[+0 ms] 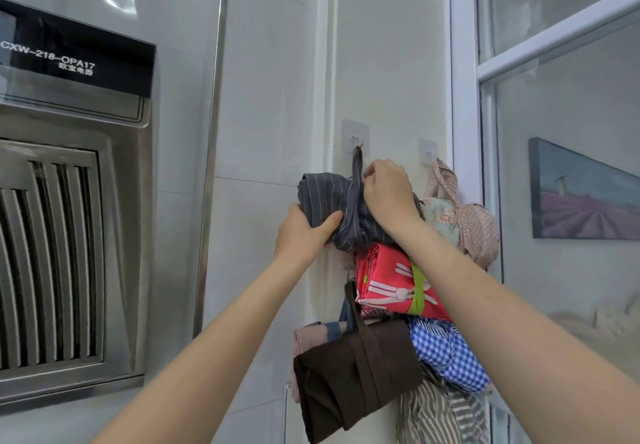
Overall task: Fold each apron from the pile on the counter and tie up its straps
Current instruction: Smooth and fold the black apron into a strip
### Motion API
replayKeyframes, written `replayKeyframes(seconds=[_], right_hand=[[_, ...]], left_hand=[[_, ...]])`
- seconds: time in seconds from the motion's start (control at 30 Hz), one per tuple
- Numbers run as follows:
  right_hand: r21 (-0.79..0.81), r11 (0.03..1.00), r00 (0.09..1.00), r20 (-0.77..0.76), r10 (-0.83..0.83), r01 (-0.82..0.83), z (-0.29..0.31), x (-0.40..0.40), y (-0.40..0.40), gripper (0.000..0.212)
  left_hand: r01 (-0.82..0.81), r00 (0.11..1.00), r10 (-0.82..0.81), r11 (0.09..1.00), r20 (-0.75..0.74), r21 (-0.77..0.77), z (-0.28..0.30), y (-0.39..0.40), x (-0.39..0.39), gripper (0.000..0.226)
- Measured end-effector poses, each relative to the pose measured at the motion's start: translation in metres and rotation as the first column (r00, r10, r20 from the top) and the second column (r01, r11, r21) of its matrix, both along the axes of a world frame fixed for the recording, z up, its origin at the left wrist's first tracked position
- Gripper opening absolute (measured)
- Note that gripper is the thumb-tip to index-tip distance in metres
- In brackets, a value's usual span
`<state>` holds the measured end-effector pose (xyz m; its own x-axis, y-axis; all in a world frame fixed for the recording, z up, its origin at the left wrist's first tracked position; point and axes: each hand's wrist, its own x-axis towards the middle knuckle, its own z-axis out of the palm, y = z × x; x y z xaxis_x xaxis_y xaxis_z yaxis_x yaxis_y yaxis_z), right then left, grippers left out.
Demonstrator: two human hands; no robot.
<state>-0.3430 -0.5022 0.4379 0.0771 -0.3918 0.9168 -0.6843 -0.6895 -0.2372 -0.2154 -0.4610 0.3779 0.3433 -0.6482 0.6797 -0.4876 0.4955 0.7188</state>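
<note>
A: Start with the biggest thing. What sits left of the upper hook (pixel 355 138)?

B: The steel range hood (pixel 69 201), well left of that hook, with a black label strip on top. Well right of the hook is a white-framed window (pixel 554 55), and through its glass a canvas picture (pixel 585 197).

A: And below the hook?

B: A cluster of folded bundles against the tiled wall: a brown apron (pixel 353 378) lowest, a blue checked apron (pixel 446 353) to its right, and a red apron (pixel 391 281) banded in green above them. Right of the hook, a pink dotted apron (pixel 478 225) hangs from a second hook (pixel 428 153).

A: Where is the apron being handled?

B: The grey striped apron (pixel 332 208) is a rolled bundle just under the upper hook; its strap (pixel 357 163) runs up to the hook.

A: The hands?

B: The left hand (pixel 304 232) grips the bundle's left end from beneath, thumb across the front. The right hand (pixel 389 189) has curled fingers pinching at the strap beside the bundle.
</note>
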Motion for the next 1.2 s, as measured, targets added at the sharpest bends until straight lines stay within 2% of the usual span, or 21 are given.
replayKeyframes(seconds=[0.1,0.2,0.33,0.4,0.47,0.57,0.67,0.77,0.83,0.93,1.0,1.07,1.13,1.2], right_hand=[[-0.017,1.0,1.0,-0.002,-0.026,0.026,-0.003,-0.011,0.001,0.028],[-0.001,0.999,0.999,-0.014,-0.051,0.051,0.001,-0.017,0.005,0.03],[-0.076,0.994,0.995,0.061,-0.078,0.083,-0.005,-0.013,0.028,0.027],[-0.157,0.987,0.997,0.076,-0.001,0.013,-0.011,0.003,0.053,0.025],[-0.191,0.977,0.994,0.017,0.104,-0.098,-0.02,0.028,0.083,0.025],[-0.107,0.965,0.966,-0.125,0.225,-0.238,-0.041,0.077,0.126,0.027],[0.1,0.926,0.876,-0.301,0.376,-0.364,-0.103,0.138,0.171,0.027],[0.384,0.846,0.733,-0.439,0.519,-0.369,-0.202,0.205,0.223,0.023],[0.544,0.772,0.63,-0.482,0.608,-0.329,-0.273,0.246,0.264,0.023],[0.755,0.641,0.38,-0.557,0.738,-0.138,-0.363,0.278,0.313,0.019],[0.848,0.53,0.239,-0.514,0.824,0.0,-0.407,0.291,0.344,0.023],[0.864,0.492,0.166,-0.503,0.848,0.105,-0.441,0.295,0.362,0.025],[0.835,0.507,0.141,-0.54,0.83,0.215,-0.467,0.296,0.371,0.028],[0.819,0.495,0.171,-0.553,0.815,0.289,-0.493,0.295,0.374,0.031]], left_hand=[[0.054,0.994,-0.047,0.996,-0.097,0.074,0.005,0.012,0.005,0.064],[0.086,0.985,-0.073,0.993,-0.157,0.078,0.009,0.023,0.013,0.075],[-0.007,0.999,0.009,1.0,-0.051,0.031,0.005,0.047,0.015,0.058],[-0.052,0.999,0.052,0.999,0.003,0.011,-0.002,0.063,0.021,0.045],[-0.094,0.992,0.093,0.996,0.089,0.002,-0.016,0.087,0.03,0.037],[-0.133,0.967,0.125,0.991,0.223,0.019,-0.043,0.13,0.055,0.03],[-0.211,0.923,0.154,0.968,0.352,0.132,-0.098,0.192,0.104,0.025],[-0.294,0.913,0.14,0.876,0.383,0.382,-0.183,0.268,0.174,0.016],[-0.309,0.927,0.118,0.778,0.355,0.548,-0.246,0.326,0.221,0.013],[-0.294,0.944,0.053,0.584,0.327,0.756,-0.327,0.403,0.264,0.014],[-0.269,0.955,0.013,0.452,0.296,0.85,-0.369,0.451,0.285,0.012],[-0.266,0.957,-0.004,0.375,0.289,0.888,-0.4,0.485,0.295,0.009],[-0.254,0.963,0.0,0.355,0.271,0.9,-0.422,0.505,0.299,0.008],[-0.231,0.968,-0.004,0.355,0.249,0.906,-0.438,0.515,0.298,0.014]])
